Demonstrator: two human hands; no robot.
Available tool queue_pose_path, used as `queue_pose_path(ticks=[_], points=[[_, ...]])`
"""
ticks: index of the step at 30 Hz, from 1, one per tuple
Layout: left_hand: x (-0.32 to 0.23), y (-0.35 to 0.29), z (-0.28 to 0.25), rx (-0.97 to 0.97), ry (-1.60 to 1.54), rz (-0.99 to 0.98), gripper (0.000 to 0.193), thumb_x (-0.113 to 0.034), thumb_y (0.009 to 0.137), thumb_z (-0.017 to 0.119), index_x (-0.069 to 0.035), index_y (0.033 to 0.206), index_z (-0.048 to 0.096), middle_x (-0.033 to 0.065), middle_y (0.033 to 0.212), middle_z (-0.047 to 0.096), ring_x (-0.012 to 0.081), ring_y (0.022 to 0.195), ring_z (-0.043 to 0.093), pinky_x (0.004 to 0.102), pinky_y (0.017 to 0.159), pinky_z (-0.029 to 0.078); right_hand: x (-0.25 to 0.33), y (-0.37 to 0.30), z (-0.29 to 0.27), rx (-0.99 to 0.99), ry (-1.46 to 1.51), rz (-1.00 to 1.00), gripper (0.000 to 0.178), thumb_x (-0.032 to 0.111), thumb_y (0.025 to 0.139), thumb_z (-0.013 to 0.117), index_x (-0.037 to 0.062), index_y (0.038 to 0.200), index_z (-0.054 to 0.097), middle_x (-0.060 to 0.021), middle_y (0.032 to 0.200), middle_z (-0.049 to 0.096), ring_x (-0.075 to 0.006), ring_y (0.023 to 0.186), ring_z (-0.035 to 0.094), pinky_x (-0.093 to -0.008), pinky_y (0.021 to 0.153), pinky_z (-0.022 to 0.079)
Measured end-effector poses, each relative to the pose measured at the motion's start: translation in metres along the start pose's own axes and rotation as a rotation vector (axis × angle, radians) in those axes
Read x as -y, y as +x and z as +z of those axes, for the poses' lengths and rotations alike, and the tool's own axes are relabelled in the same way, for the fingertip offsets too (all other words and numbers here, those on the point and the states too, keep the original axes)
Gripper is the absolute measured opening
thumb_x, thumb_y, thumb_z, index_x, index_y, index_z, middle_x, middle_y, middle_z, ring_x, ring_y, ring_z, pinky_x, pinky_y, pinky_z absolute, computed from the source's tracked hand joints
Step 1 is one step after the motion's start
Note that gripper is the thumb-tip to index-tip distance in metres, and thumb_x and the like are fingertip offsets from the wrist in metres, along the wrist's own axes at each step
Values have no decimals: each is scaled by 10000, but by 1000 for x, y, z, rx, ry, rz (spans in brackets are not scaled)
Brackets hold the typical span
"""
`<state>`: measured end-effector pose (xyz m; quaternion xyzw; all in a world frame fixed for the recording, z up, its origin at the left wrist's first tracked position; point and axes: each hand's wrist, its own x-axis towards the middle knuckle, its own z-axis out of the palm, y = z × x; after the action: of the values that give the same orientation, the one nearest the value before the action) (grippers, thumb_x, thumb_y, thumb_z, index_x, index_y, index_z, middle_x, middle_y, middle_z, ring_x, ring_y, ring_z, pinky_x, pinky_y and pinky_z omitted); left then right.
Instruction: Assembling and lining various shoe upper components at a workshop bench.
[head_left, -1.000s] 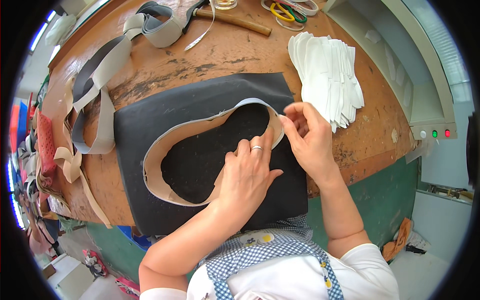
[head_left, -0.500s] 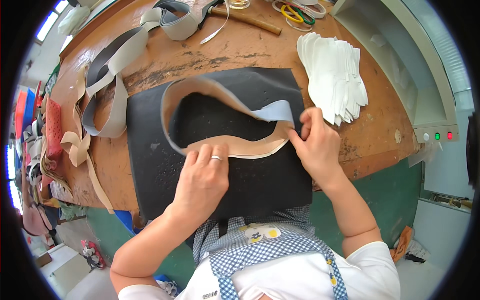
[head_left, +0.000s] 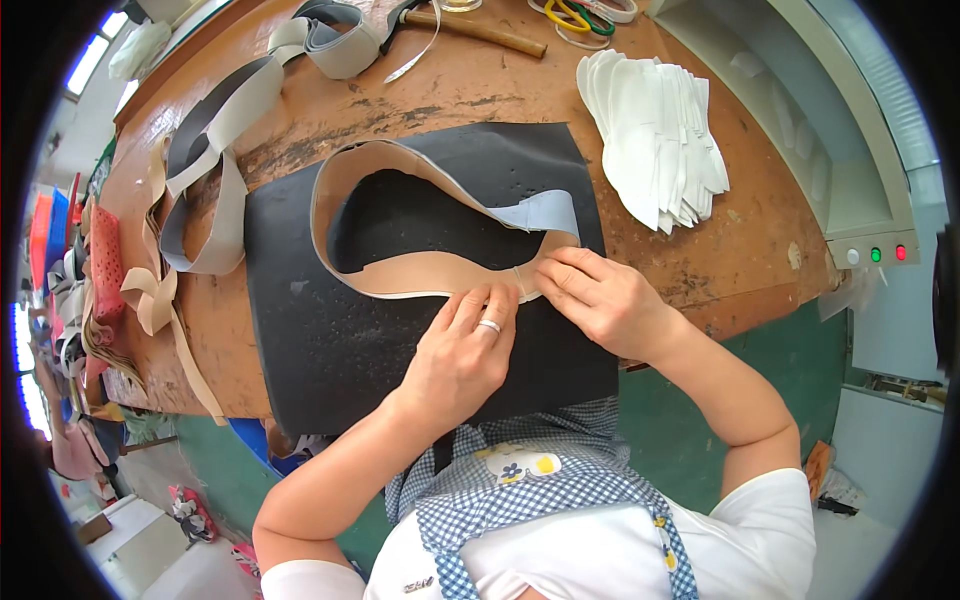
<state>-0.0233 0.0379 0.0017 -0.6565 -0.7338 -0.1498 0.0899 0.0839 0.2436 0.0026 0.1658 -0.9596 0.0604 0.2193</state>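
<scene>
Head view, left to right: grey strap is lying in loops on the table, well apart from both hands. Black mat is carrying the band, a loop standing on edge just ahead of the hands. Its long axis is running mostly sideways, wide lobe left and farther out, blue end right. Left hand is touching the near wall, fingers pressed together; thumb is hiding underneath, so can't tell if it's pinching. Seam is sitting between the hands, just beside both. Right hand is apparently pinching the near wall right of the seam, so it's being the nearer one to the blue end. White pieces are lying fanned out past the mat.
</scene>
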Motion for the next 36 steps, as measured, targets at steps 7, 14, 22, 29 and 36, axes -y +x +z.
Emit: queue_pose_path(ticks=[7, 14, 22, 29, 36], points=[[-17, -3, -3, 71, 19, -83, 495, -81, 801, 603, 70, 1272, 620, 229, 1238, 581, 338, 1171, 583, 462, 1015, 487, -10, 5, 0, 65, -64, -191, 305, 82, 678, 672, -63, 943, 710, -131, 976, 683, -270, 960, 677, -336, 795, 596], [-14, 1, -9, 153, -3, -90, 529, -77, 788, 611, 93, 1288, 595, 233, 1292, 536, 347, 1221, 535, 485, 1066, 434, -9, 14, 2, 51, 14, 61, 200, 31, 667, 707, -24, 847, 640, -116, 842, 640, -271, 822, 665, -336, 659, 563], [-5, 7, -13, 114, -214, -143, 525, -32, 739, 638, 99, 1246, 596, 195, 1241, 548, 320, 1146, 556, 415, 998, 468, 6, 14, 9, -229, 282, 529, 169, -65, 745, 696, -24, 883, 608, -131, 846, 636, -311, 790, 654, -369, 666, 558], [-11, 14, -7, 57, -223, -258, 513, 41, 739, 699, 54, 1244, 604, 157, 1191, 543, 326, 1084, 566, 412, 918, 506, 18, -3, 17, -148, 3, 232, 296, -15, 699, 718, -35, 988, 659, -148, 974, 657, -315, 934, 675, -364, 769, 590], [-10, 9, -2, 78, -244, -269, 562, 43, 728, 715, 56, 1276, 593, 168, 1202, 509, 332, 1074, 558, 392, 882, 529, 18, 3, 15, -109, -76, 142, 288, 31, 700, 735, -37, 979, 709, -127, 983, 676, -278, 943, 675, -334, 758, 593]])
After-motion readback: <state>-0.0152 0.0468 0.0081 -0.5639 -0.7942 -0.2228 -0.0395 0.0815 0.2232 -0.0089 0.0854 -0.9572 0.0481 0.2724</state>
